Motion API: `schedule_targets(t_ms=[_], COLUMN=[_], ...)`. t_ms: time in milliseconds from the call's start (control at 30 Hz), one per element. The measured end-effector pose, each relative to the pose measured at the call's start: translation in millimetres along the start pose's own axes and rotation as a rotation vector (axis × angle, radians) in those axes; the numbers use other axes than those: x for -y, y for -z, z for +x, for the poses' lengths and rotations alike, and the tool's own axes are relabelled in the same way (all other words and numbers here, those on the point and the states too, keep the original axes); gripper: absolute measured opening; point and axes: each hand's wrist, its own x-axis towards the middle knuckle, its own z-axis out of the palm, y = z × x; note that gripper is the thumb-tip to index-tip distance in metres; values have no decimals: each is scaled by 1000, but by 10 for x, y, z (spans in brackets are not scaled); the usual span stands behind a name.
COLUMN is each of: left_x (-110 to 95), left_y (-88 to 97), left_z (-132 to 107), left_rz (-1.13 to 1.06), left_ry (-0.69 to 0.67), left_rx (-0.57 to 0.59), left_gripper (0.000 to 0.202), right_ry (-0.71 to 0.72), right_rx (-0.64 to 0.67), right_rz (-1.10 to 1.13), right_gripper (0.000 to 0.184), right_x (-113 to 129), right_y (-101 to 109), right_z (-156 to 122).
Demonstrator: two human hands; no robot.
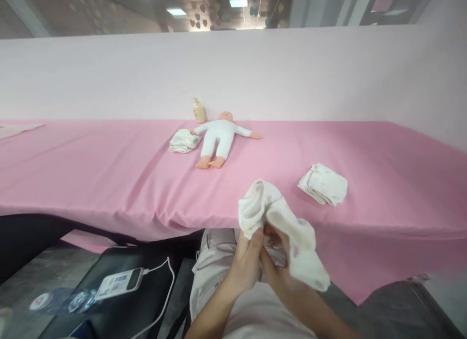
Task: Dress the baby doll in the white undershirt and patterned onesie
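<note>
A soft white cloth (297, 244) with faint small prints, which looks like a small baby garment, is held up over my lap at the table's front edge. My left hand (246, 266) pinches its lower left part, thumb up. Close beside it, my right hand (277, 266) is closed on the cloth too, with its fingers partly hidden behind the fabric. One tube-like part of the cloth hangs down to the right, over my right wrist. To the right on the table lies a folded stack of white cloth (324, 184).
On the pink-covered table (109, 169), a baby doll (221, 134) in white lies on its back, arms spread. Another folded white cloth (184, 141) and a pump bottle (199, 110) are beside it. A phone (120, 283) on a cable and a water bottle (63, 300) rest on a black seat.
</note>
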Motion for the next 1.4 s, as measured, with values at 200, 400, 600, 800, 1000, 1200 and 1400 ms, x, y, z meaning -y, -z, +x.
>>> schedule_targets(t_ms=[200, 400, 600, 800, 1000, 1200, 1400], left_x=[81, 18, -23, -15, -68, -108, -223], left_y=[-25, -37, -48, -119, -37, 184, 440], left_z=[79, 163, 227, 231, 253, 397, 512], left_rz=[-139, -472, -534, -503, -644, -682, -352], left_ry=[81, 206, 240, 159, 245, 320, 185], left_rx=[-62, -38, 116, 162, 261, -46, -244], left_gripper=[47, 59, 61, 61, 54, 44, 31], right_ry=[92, 100, 35, 87, 31, -185, -356], right_rx=[73, 183, 162, 161, 86, -193, -225], right_rz=[-194, -228, -116, -282, -204, 15, 200], right_gripper=[39, 15, 16, 17, 30, 22, 23], right_x=[-107, -32, 39, 17, 33, -68, -134], right_y=[137, 158, 334, 327, 444, 737, 862], right_z=[-97, -13, 146, 242, 246, 291, 440])
